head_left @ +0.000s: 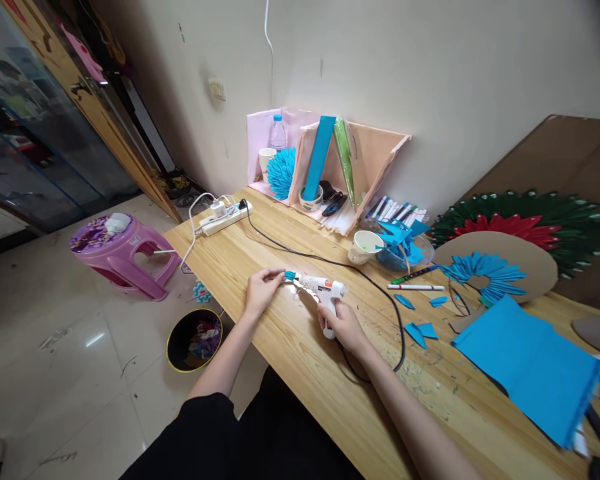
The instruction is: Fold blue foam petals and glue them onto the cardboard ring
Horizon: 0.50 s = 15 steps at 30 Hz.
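Note:
My right hand (347,327) is wrapped round the handle of a white hot glue gun (316,285), its nozzle pointing left. Between the fingertips of my left hand (265,288) is a small blue paper piece (291,275), right at the nozzle; whether the two touch I cannot tell. A black cord (305,253) runs over the wooden table (290,353) to a white power strip (225,219). Blue paper petals (404,302) lie to the right of the gun.
A paper cup (365,248) and a clear bowl (405,257) of blue scraps stand behind the gun. Further right are a cardboard disc (540,267) with a blue petal ring and blue sheets (525,367). A black bin (195,340) and pink stool (125,260) are on the floor.

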{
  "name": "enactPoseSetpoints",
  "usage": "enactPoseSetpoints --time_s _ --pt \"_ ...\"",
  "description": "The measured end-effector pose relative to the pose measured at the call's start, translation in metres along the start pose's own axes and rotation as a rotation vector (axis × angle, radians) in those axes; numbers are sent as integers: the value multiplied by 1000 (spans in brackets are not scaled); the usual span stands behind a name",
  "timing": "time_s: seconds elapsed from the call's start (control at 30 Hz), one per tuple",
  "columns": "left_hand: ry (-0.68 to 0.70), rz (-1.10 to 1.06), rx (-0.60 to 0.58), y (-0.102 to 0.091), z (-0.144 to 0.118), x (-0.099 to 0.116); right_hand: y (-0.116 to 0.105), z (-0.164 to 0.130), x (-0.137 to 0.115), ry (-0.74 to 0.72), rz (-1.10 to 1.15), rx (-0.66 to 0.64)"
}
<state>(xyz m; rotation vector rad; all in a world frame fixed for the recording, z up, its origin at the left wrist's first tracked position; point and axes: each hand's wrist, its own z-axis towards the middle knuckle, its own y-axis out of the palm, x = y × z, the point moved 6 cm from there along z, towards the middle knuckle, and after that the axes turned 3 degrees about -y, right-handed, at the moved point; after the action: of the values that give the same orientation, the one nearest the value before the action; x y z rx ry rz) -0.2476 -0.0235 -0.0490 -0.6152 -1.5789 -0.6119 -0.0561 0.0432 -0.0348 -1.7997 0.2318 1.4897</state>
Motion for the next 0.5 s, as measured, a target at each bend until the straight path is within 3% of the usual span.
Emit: enactPoseSetpoints --time_s 0.17,0.3,0.4,0.5 --pt "-17 -45 44 -7 2 -3 -2 2 -1 3 72 86" --pt "-11 -70 65 -15 1 4 -10 31 -9 -57 -28 242" --pt "-3 -81 47 -16 -2 24 -12 69 -17 -43 -138 327" --pt "7 -70 -41 -5 -8 57 -11 102 -26 -35 -202 380"
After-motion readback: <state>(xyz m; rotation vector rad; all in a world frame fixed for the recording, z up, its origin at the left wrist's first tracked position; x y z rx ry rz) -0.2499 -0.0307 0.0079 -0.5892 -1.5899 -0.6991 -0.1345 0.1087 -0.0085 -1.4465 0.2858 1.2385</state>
